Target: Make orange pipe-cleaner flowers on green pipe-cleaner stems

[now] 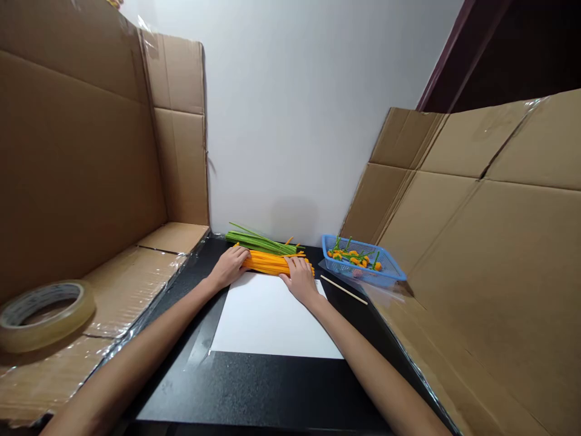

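A thick bundle of orange pipe cleaners (pixel 267 263) lies crosswise at the far edge of a white sheet of paper (pixel 272 315). My left hand (pixel 230 265) grips its left end, fingers curved over the top. At the right end, my right hand (pixel 300 277) is closed over the bundle in the same way, with its thumb toward the paper. Just behind lies a bundle of green pipe cleaners (pixel 258 242), some sticking out at an angle. Parts of the orange bundle are hidden under my fingers.
A blue plastic basket (pixel 390 277) with small orange and green pipe-cleaner pieces (pixel 354 259) stands at the back right. A thin wooden stick (pixel 344 289) lies before it on the black table (pixel 254 387). A tape roll (pixel 45 315) rests on cardboard at left; cardboard walls (pixel 499 242) flank both sides.
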`<move>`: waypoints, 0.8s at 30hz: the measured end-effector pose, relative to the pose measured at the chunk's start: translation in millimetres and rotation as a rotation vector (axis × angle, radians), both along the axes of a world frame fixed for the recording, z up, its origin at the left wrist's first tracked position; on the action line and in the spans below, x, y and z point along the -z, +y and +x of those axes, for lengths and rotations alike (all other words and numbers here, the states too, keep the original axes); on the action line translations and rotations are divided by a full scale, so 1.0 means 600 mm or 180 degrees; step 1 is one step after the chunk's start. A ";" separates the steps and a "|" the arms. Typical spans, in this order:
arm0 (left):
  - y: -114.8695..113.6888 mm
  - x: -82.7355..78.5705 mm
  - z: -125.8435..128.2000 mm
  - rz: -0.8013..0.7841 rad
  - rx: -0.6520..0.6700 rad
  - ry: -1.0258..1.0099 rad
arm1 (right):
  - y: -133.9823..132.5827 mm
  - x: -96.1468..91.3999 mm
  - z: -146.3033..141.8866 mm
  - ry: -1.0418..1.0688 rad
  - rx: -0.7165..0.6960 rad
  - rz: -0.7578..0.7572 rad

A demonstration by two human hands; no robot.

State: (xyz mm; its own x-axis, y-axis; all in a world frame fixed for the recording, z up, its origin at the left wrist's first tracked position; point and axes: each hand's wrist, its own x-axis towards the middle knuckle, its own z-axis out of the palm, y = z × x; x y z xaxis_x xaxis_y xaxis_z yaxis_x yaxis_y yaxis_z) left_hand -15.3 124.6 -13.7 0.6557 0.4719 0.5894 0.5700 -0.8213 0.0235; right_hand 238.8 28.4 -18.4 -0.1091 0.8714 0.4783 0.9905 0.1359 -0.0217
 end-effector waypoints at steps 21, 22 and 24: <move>0.001 0.012 -0.011 0.0271 -0.0047 -0.0118 | -0.021 0.001 0.005 0.0020 -0.0604 0.0502; 0.002 0.014 -0.011 0.0285 -0.0066 -0.0110 | -0.020 0.003 0.005 0.0016 -0.0608 0.0489; 0.007 0.018 -0.011 0.0312 -0.0142 -0.0100 | -0.019 0.007 0.005 -0.0016 -0.0622 0.0431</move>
State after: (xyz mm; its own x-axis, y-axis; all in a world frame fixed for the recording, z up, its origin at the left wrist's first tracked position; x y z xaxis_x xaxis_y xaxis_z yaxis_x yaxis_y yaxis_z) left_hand -21.9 128.6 -24.7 0.6157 0.4394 0.6541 0.6064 -0.7943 -0.0372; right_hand 241.5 17.1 -22.9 -0.2721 0.7613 0.5885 0.9451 0.3265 0.0145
